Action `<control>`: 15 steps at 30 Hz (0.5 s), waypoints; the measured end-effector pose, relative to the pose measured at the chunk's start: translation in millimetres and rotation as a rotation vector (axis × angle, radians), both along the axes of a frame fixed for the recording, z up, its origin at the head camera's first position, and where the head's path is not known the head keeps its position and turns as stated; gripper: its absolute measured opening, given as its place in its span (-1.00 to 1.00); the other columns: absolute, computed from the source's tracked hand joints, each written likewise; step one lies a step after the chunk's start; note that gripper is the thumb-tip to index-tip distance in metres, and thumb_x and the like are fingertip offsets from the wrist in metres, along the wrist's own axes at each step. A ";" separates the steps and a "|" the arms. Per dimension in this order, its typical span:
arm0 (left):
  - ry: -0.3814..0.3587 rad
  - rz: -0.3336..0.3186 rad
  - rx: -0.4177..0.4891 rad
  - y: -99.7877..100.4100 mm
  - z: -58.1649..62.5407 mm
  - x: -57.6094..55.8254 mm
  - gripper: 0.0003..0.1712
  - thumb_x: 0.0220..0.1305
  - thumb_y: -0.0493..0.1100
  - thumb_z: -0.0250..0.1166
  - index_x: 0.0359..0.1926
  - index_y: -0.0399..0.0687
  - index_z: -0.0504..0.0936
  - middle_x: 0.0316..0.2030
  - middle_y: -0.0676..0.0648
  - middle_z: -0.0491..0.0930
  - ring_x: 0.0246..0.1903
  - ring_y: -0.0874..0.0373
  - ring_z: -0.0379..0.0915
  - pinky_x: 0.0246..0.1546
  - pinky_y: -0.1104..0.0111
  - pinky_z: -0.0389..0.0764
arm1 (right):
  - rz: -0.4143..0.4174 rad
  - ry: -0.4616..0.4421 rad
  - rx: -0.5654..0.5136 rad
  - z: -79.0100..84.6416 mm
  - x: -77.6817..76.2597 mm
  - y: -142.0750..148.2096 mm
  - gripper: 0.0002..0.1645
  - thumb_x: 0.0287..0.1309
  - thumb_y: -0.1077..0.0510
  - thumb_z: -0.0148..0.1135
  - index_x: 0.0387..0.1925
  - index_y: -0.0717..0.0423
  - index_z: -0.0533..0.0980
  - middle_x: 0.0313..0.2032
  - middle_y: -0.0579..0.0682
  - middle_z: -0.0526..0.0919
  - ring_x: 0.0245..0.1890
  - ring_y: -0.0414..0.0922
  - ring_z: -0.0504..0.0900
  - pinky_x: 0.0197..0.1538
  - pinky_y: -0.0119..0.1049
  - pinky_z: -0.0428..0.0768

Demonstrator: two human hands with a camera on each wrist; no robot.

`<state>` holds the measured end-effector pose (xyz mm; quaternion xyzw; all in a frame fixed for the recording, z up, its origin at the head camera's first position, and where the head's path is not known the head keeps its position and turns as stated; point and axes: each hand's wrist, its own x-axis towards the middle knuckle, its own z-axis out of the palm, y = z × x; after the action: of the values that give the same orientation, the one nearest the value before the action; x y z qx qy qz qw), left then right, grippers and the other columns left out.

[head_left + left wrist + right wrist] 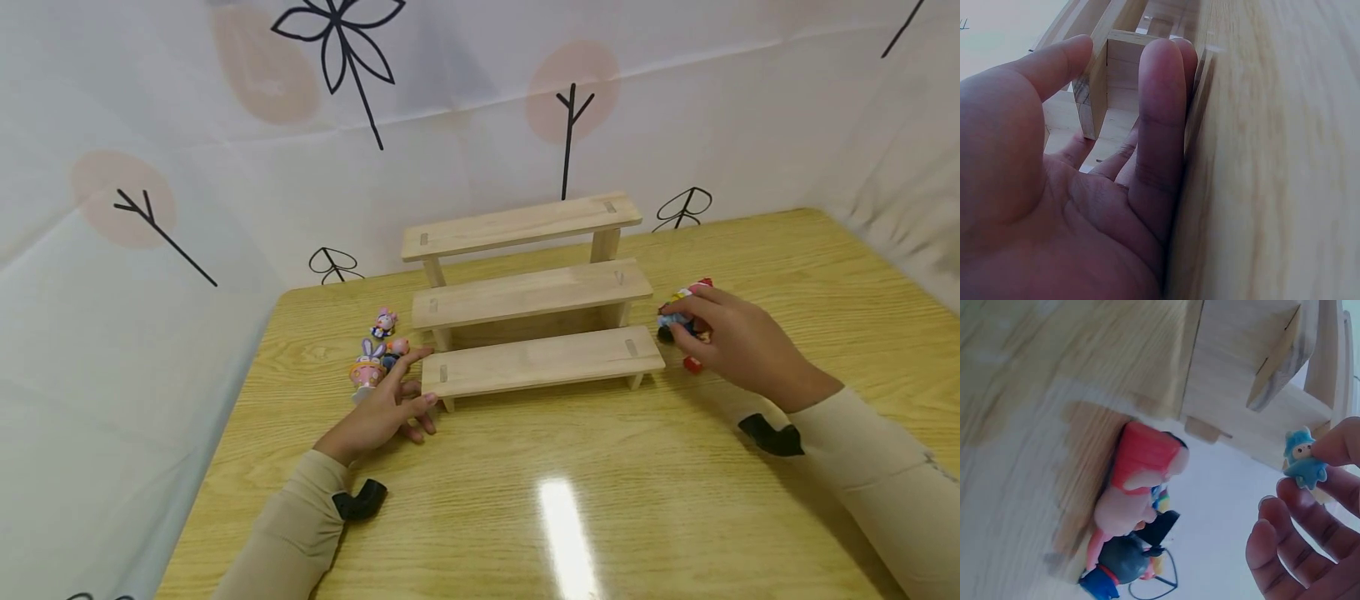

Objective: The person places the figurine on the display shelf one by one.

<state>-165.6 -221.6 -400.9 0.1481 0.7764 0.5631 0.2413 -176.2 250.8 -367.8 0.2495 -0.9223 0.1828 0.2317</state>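
My right hand (750, 350) pinches a small light-blue figurine with a pale face (1304, 467) between thumb and index finger; its other fingers are loosely bent. It hovers beside the right end of a three-tier wooden step shelf (540, 364). Below it, toy figurines lie on the table, among them a red and pink one (1144, 456) and a dark one with a blue part (1124, 559). At the lowest step's left end, my left hand (375, 421) grips the board's end, thumb on one edge and fingers on the other. Several fingers hang below the board.
Left of the shelf lie a rabbit figurine with purple ears (366, 373), a pink-topped figurine (384, 323) and a dark-blue one with an orange part (395, 350). A white patterned cloth (465, 150) stands behind and beside the wood-grain table (480, 492).
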 end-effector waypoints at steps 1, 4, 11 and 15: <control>0.000 0.001 0.000 0.2 0.3 0.2 -0.20 0.50 -0.02 0.16 0.55 0.44 -0.09 -0.17 -0.29 0.54 -0.31 -0.03 0.67 -0.35 0.12 0.75 | -0.003 0.005 -0.004 0.7 0.8 -0.8 -0.72 0.00 0.32 0.45 -0.18 0.11 0.68 -0.29 -0.06 0.59 -0.46 -0.24 0.53 -0.48 -0.40 0.51; 0.003 0.003 0.004 0.7 1.7 1.0 -0.20 0.50 -0.02 0.17 0.54 0.46 -0.08 -0.18 -0.29 0.54 -0.32 -0.03 0.67 -0.35 0.12 0.75 | 0.002 0.027 -0.009 4.1 3.1 -3.7 -0.72 0.00 0.33 0.43 -0.18 0.11 0.67 -0.30 -0.07 0.58 -0.46 -0.24 0.51 -0.47 -0.40 0.51; 0.012 -0.006 0.003 0.5 0.5 1.4 -0.20 0.51 -0.01 0.15 0.56 0.38 -0.11 -0.16 -0.29 0.54 -0.33 -0.01 0.67 -0.36 0.12 0.75 | 0.078 0.107 -0.051 13.3 6.8 -14.9 -0.69 -0.03 0.35 0.42 -0.18 0.09 0.67 -0.30 -0.07 0.60 -0.45 -0.27 0.39 -0.44 -0.54 0.39; 0.019 -0.004 0.004 0.8 -1.1 1.2 -0.20 0.51 -0.02 0.15 0.56 0.35 -0.10 -0.16 -0.29 0.55 -0.34 0.01 0.67 -0.37 0.14 0.75 | 0.144 0.137 -0.088 21.2 2.9 -32.1 -0.67 -0.02 0.36 0.41 -0.16 0.07 0.67 -0.29 -0.10 0.61 -0.43 -0.28 0.46 -0.41 -0.60 0.41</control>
<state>-164.3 -220.8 -402.0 0.1556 0.7771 0.5628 0.2349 -173.3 218.7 -346.6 0.3165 -0.8751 0.2218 0.2912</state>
